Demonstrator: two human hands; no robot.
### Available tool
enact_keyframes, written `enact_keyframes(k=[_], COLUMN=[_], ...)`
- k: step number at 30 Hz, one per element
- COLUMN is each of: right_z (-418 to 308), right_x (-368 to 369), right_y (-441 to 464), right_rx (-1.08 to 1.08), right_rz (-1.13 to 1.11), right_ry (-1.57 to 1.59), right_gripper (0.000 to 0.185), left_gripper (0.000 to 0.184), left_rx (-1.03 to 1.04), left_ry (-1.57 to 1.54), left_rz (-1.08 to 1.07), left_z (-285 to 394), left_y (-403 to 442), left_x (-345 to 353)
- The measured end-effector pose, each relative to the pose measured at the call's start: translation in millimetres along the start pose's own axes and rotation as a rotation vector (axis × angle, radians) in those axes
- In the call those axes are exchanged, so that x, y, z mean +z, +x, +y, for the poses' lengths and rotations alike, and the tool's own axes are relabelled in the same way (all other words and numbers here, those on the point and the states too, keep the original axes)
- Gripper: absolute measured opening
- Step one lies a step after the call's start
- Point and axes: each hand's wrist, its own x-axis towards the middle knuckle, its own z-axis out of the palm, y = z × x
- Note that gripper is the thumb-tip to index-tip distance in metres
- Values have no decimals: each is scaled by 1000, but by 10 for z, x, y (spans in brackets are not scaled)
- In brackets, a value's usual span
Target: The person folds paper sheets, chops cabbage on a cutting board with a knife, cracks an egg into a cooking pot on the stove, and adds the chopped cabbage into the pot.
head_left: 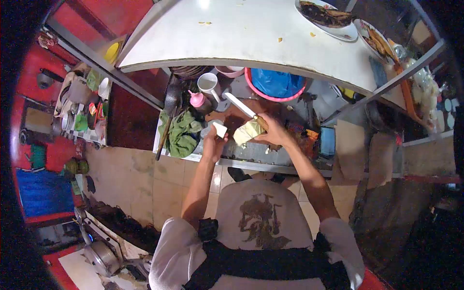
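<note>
My left hand (213,145) is closed on a white, flat-sided piece (220,129), its kind too small to make out. My right hand (274,131) grips a knife (240,105) by its wooden handle, the pale blade pointing away to the upper left. Just under that handle, against my right fingers, is a pale yellow-green chunk (247,132) that looks like cabbage; I cannot tell whether those fingers also hold it. Both hands are over the dark lower counter, where a brown board (231,114) lies. Small pale scraps are scattered near the front edge.
A green cloth (182,134) lies left of my hands. Behind it stand a pink-topped bottle (197,100) and a white mug (208,83). A pink-rimmed basin (249,84) holds blue plastic. Above runs a white shelf (232,34) with plates of food. A pot (102,257) sits on the stove, lower left.
</note>
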Motion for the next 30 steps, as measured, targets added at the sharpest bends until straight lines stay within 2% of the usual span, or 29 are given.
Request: enact_keyframes(k=[3, 6, 8, 10, 17, 20, 22, 23, 25, 27, 29, 30], right_z=[-99, -49, -174, -196, -288, -182, -216, -229, -202, -196, -208, -191], right_x=[-36, 19, 43, 98, 270, 328, 314, 305, 292, 287, 235, 206], right_y=[-45, -101, -136, -159, -266, -281, -280, -270, -255, -272, -296, -312], right_rx=[36, 40, 11, 60, 198, 242, 244, 242, 243, 241, 229, 227], right_rz=[-21, 13, 123, 140, 336, 417, 443, 464, 460, 457, 401, 406], right_ry=[-15, -25, -103, -92, -27, 4, 10, 17, 29, 42, 43, 41], right_gripper=[73, 70, 63, 61, 51, 49, 49, 49, 50, 51, 59, 59], left_gripper=[35, 31, 28, 21, 17, 17, 20, 20, 25, 30, 35, 35], left_rx=[-22, -65, -89, -51, 55, 140, 266, 264, 532, 639, 604, 608], left_ry=[-120, -168, -165, 39, 75, 215, 426, 427, 773, 909, 1095, 1094], left_rz=[-95, -101, -85, -35, -19, -84, 47, 43, 49, 13, -91, -95], left_z=[-36, -19, -39, -40, -28, -57, -26, -25, -3, -158, -63, -87], left_y=[-94, -150, -161, -147, -146, -93, -124, -84, 52, 428, 443, 512], left_x=[-145, -195, -227, -242, -196, -245, -83, -28, 94, 7, 154, 131])
